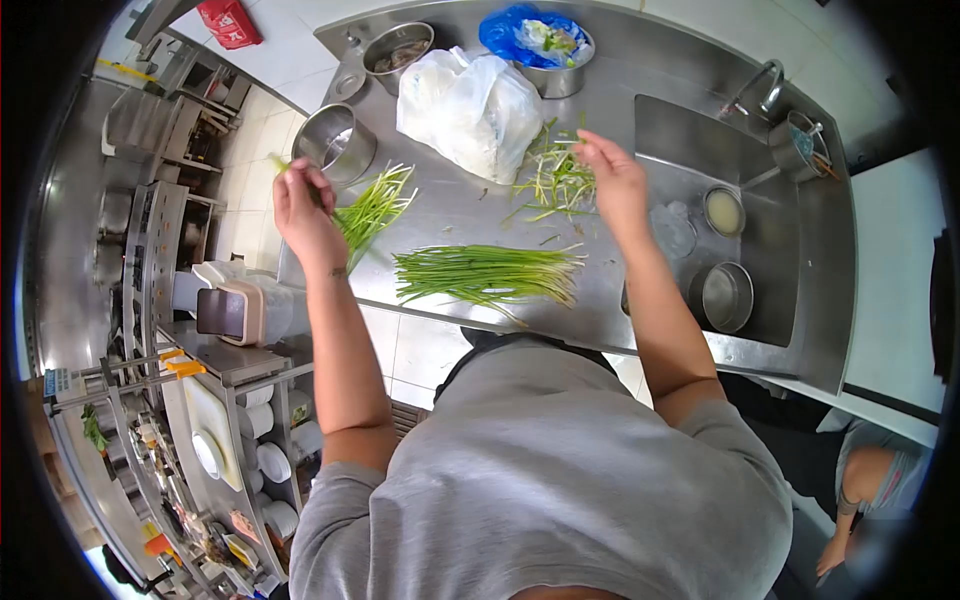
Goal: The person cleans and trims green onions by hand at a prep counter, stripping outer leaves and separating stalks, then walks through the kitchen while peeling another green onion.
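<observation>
Bare hands, 2 of them, rise over a stainless-steel countertop (450, 222). The left hand (303, 195), near the left edge, has its fingers curled around slender chives (279, 161), a green end showing past the fist. The right hand (612, 182) hangs toward the far edge by scattered scraps (562, 180) and a white plastic bag (468, 115); thumb and fingertips draw together, but whether they pinch a strand cannot be told.

The main bunch (485, 272) lies along the near edge, leaf tips left, pale ends right. A looser pile (378, 205) rests by the left edge, just beside a steel pot (336, 145).

The stalks look light and pliant, likely firmer at the pale ends, limp toward the tips, easily bruised and perhaps slick if damp. The surest hold would seem to be a soft wrap around the lower stems; for 1 stalk, a fingertip pinch near its base.
</observation>
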Available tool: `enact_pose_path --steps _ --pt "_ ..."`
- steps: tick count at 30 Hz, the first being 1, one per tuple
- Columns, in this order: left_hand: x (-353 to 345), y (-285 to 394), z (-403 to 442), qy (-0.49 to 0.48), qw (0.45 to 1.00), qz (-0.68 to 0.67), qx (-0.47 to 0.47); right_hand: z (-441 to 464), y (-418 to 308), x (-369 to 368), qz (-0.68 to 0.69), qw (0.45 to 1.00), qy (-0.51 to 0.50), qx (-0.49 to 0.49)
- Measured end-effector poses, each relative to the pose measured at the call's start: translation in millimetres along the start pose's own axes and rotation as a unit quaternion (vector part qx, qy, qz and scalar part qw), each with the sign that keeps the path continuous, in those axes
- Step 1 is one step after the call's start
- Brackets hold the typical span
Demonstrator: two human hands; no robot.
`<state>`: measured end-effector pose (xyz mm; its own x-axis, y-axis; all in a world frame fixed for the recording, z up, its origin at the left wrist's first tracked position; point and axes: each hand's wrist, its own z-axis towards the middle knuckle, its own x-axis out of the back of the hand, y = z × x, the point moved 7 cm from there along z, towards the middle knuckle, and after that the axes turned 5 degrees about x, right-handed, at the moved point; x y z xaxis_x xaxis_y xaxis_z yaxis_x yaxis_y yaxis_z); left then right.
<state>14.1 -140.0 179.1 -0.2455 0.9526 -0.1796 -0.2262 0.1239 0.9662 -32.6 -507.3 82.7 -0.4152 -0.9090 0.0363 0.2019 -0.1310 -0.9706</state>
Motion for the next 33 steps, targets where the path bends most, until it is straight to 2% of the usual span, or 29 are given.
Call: enact_pose_path --steps 1,2,3,5,8,10,12,14,15,17,18,20,22,25,26,29,30,33 --pt "8 -10 16 -0.028 0.993 0.116 -0.012 6 5 3 -0.140 0.987 0.004 0.078" --pt "18 -27 31 -0.056 0.971 0.232 -0.020 5 17 3 -0.275 0.949 0.006 0.152" --pt "28 -48 45 -0.086 0.934 0.345 -0.025 0 22 0 -0.403 0.888 0.009 0.223" --pt "44 -106 64 -0.156 0.850 0.502 -0.038 -9 33 4 -0.358 0.916 -0.021 0.181" --pt "69 -169 65 -0.087 0.752 0.613 -0.225 -24 52 17 -0.262 0.962 -0.029 0.072" --pt "41 -153 34 -0.123 0.810 0.573 -0.026 -35 65 27 -0.208 0.977 -0.024 -0.036" --pt "23 -206 1 -0.212 0.896 0.388 0.054 -46 70 33 -0.174 0.971 -0.019 -0.163" --pt "-26 -196 -52 -0.291 0.872 0.391 -0.038 -53 67 29 -0.204 0.974 -0.013 -0.099" --pt "-33 -198 -56 -0.281 0.864 0.412 -0.062 -53 62 26 -0.217 0.974 -0.008 -0.062" --pt "-41 -202 -57 -0.261 0.845 0.453 -0.112 -59 60 17 -0.227 0.972 -0.012 -0.051" --pt "-27 -216 -40 -0.218 0.855 0.469 -0.041 -61 57 11 -0.232 0.972 -0.015 -0.044" --pt "2 -207 -6 -0.129 0.834 0.534 -0.050 -70 69 -7 -0.190 0.979 -0.043 -0.054" --pt "35 -210 26 -0.097 0.800 0.591 -0.028 -70 71 -37 -0.173 0.980 -0.086 -0.047" --pt "50 -202 33 -0.088 0.726 0.667 -0.145 -62 67 -107 -0.166 0.973 -0.158 -0.017" --pt "60 -215 38 -0.126 0.699 0.697 -0.097 -57 68 -133 -0.152 0.973 -0.174 -0.009" --pt "98 -257 54 -0.155 0.674 0.719 -0.067 -35 61 -213 -0.235 0.938 -0.227 0.114" --pt "104 -267 57 -0.196 0.676 0.710 -0.024 -29 66 -237 -0.267 0.920 -0.243 0.154" --pt "109 -273 62 -0.200 0.706 0.678 -0.040 -16 75 -296 -0.271 0.878 -0.270 0.287"
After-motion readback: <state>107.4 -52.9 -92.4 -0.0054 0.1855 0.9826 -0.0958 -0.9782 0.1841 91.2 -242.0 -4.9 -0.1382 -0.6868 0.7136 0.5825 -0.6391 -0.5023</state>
